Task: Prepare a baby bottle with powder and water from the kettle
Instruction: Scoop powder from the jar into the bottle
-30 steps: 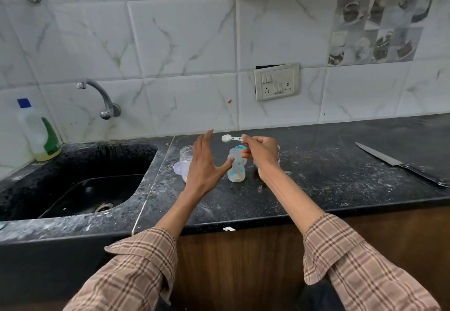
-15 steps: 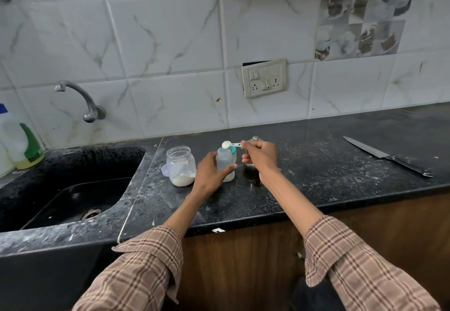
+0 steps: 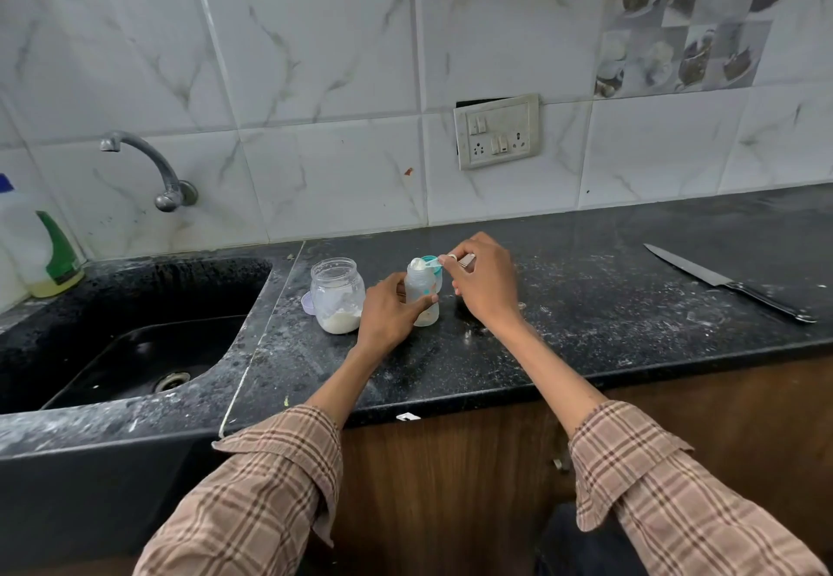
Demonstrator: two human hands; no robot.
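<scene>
Where the head camera looks down on the dusty black speckled stone counter [image 3: 586, 305], a small clear plastic baby bottle [image 3: 421, 293] stands upright near its middle. The left hand [image 3: 387, 316] is wrapped round the bottle's lower body, thumb across the front and fingers curled behind. The right hand [image 3: 484, 280] pinches the handle of a small white plastic measuring scoop [image 3: 426, 263] between thumb and forefinger; its bowl, heaped with white powder, sits at the bottle's open mouth (contact with the rim cannot be told). Something teal shows just behind the bottle's neck, mostly hidden.

Just left of the bottle, close to the left hand, stands an open clear glass jar [image 3: 338, 293] with white powder in its base. A black sink basin [image 3: 135, 341] lies further left beneath a curved metal wall tap [image 3: 153, 169]. A long steel kitchen knife with a black handle [image 3: 725, 282] lies well apart on the right. A white wall socket plate [image 3: 496, 131] sits on the marble-patterned tiles behind.
</scene>
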